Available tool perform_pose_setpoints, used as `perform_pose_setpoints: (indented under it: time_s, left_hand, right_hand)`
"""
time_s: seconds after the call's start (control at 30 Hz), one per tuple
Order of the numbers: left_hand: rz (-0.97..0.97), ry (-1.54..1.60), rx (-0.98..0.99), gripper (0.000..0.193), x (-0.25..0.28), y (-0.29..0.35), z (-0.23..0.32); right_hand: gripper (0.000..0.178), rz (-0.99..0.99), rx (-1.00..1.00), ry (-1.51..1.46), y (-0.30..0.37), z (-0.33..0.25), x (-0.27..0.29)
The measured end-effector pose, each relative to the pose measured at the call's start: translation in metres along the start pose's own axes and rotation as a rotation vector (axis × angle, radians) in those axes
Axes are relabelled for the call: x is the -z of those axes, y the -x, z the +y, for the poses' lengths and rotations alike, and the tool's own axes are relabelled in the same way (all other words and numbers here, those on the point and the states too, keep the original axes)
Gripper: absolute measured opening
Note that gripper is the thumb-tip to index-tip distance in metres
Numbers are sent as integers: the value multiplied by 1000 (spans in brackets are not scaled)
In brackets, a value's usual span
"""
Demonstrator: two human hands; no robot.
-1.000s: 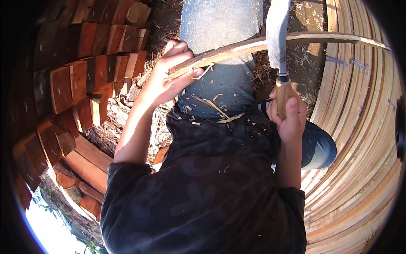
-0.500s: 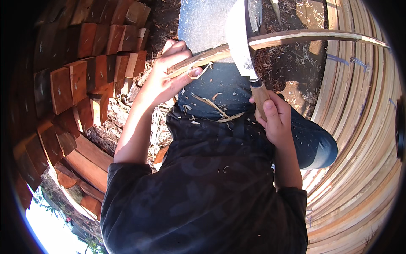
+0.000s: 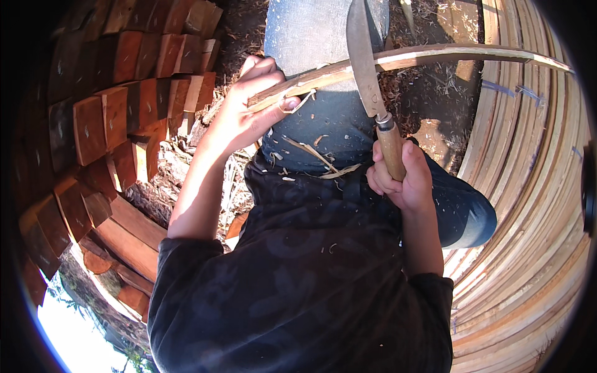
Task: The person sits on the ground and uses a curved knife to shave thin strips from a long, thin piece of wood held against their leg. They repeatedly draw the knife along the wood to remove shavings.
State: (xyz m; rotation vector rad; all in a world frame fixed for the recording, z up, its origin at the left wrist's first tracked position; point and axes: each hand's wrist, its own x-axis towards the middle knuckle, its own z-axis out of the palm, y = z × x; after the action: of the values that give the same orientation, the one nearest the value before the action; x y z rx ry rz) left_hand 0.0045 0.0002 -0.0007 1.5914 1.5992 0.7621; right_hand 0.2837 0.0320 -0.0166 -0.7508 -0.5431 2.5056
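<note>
Left grip [image 3: 242, 113] closed on wooden strip [image 3: 429, 57], across leg [image 3: 311, 34] | right grip [image 3: 407, 179] closed on knife [image 3: 373, 102] | I see blade [image 3: 360, 56] nearer left grip than one second ago, so worked spot probably shifts

Reddish-brown wooden blocks [image 3: 90, 130] stand stacked in rows at the left; longer boards [image 3: 134, 233] lie just below them in view; pale wooden strips [image 3: 528, 186] run side by side at the right, some bearing bluish marks [image 3: 498, 88]; dark ground [image 3: 429, 87] shows between, with scattered wood litter [image 3: 169, 179]; green foliage [image 3: 134, 362] shows at lower left.
</note>
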Motion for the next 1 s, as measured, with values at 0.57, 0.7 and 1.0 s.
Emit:
perform_pose_setpoints:
  time_s: [0.57,0.7,1.0]
  left_hand:
    - [3,14,4,27,0,0,-1]
    - [-4,0,-9,27,1,1,-3]
    - [32,20,-29,27,-3,0,-5]
  right_hand:
    - [45,93,57,355,-3,4,4]
    - [48,-112,-58,114,-4,-3,18]
    - [46,274,304,468,3,-1,-2]
